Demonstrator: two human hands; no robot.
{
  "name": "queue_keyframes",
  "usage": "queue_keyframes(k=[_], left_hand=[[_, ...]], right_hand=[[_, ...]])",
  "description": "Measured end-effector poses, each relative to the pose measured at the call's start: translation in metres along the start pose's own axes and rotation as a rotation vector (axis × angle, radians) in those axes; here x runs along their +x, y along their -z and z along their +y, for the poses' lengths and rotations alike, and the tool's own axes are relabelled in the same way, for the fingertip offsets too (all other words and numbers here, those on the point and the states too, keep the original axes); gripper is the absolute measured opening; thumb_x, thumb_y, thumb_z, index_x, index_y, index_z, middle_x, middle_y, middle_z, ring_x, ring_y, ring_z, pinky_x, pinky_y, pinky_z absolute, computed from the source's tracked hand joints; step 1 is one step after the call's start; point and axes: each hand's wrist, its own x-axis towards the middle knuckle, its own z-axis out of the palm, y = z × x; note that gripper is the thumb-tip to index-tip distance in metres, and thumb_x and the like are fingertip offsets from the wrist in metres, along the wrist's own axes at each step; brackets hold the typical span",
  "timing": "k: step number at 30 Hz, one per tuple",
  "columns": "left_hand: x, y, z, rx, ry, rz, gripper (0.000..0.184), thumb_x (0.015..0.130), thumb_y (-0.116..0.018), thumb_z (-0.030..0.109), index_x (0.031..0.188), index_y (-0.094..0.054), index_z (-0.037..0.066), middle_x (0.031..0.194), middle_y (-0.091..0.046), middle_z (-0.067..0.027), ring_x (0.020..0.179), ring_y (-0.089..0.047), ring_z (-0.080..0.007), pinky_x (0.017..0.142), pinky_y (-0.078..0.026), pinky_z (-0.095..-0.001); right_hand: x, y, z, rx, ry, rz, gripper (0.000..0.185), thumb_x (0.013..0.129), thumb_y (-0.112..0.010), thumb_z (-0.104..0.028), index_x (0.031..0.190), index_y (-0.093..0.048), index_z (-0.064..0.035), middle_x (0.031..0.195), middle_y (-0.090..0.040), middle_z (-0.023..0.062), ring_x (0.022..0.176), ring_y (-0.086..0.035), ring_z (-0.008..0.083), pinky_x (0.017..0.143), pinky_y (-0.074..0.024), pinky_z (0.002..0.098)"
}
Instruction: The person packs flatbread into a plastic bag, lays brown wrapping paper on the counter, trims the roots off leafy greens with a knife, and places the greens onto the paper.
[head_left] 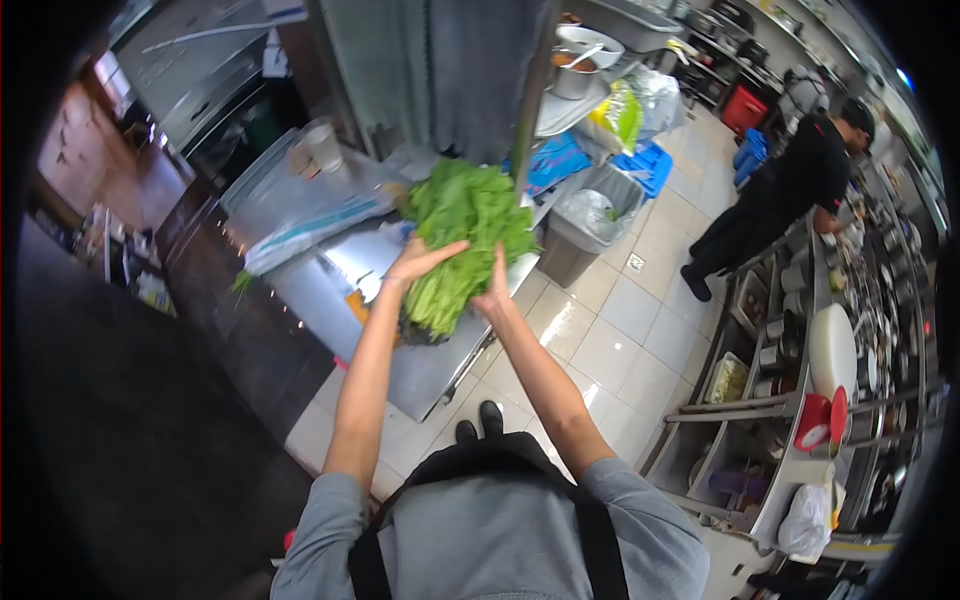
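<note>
A large bunch of leafy greens (465, 215) is held between my two hands over the steel counter (400, 375). On its left side lies my left hand (420, 262), thumb and fingers spread against the stems. My right hand (492, 285) presses the bunch from the right, with its fingers partly hidden by the leaves. Behind my left hand, a long plastic bag (320, 232) rests on the counter. Something orange (358, 305) shows beside the stems.
A grey bin (590, 215) with a liner stands right of the counter. Farther right, a person in black (790, 190) works at a long steel shelf unit holding a red scale (815, 420). A clear cup (323, 147) sits at the counter's back.
</note>
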Motion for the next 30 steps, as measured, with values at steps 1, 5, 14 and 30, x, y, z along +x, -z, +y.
queue_keyframes(k=[1, 5, 14, 30], left_hand=[[-0.005, -0.005, 0.004, 0.05, -0.091, -0.022, 0.078, 0.067, -0.071, 0.047, 0.124, -0.045, -0.001, 0.121, -0.05, -0.0169, 0.106, -0.053, -0.0262, 0.092, -0.041, -0.0317], [-0.034, -0.032, 0.024, 0.439, -0.078, 0.122, 0.088, 0.059, -0.074, 0.053, 0.127, -0.044, 0.006, 0.127, -0.036, -0.0245, 0.115, -0.044, -0.036, 0.097, -0.037, -0.0362], [-0.028, -0.121, 0.06, 0.59, -0.13, 0.186, 0.113, 0.044, -0.068, 0.074, 0.108, -0.034, -0.013, 0.098, -0.055, -0.0339, 0.093, -0.057, -0.0425, 0.081, -0.048, -0.0417], [0.186, -0.343, 0.195, 0.538, -0.322, -0.152, 0.133, 0.044, -0.07, 0.071, 0.123, -0.017, -0.022, 0.112, -0.047, -0.0373, 0.104, -0.052, -0.0419, 0.09, -0.042, -0.0371]], right_hand=[[-0.007, 0.001, 0.002, 0.043, 0.031, -0.002, 0.075, 0.078, -0.043, -0.067, 0.125, -0.045, -0.009, 0.123, -0.05, 0.0119, 0.111, -0.048, 0.0299, 0.097, -0.0357, 0.0476], [-0.021, 0.023, 0.003, 0.083, 0.144, -0.013, 0.071, 0.081, -0.041, -0.064, 0.124, -0.045, -0.0078, 0.121, -0.05, 0.0133, 0.108, -0.05, 0.0305, 0.094, -0.0401, 0.0471], [-0.097, 0.041, -0.057, 0.097, 0.4, 0.181, 0.061, 0.085, -0.043, -0.055, 0.119, -0.047, -0.0047, 0.114, -0.054, 0.0163, 0.103, -0.054, 0.0318, 0.089, -0.0454, 0.0473], [-0.119, 0.116, -0.374, 0.103, 0.665, 0.083, 0.063, 0.082, -0.043, -0.058, 0.113, -0.051, -0.0032, 0.112, -0.055, 0.0185, 0.1, -0.055, 0.034, 0.086, -0.0463, 0.0502]])
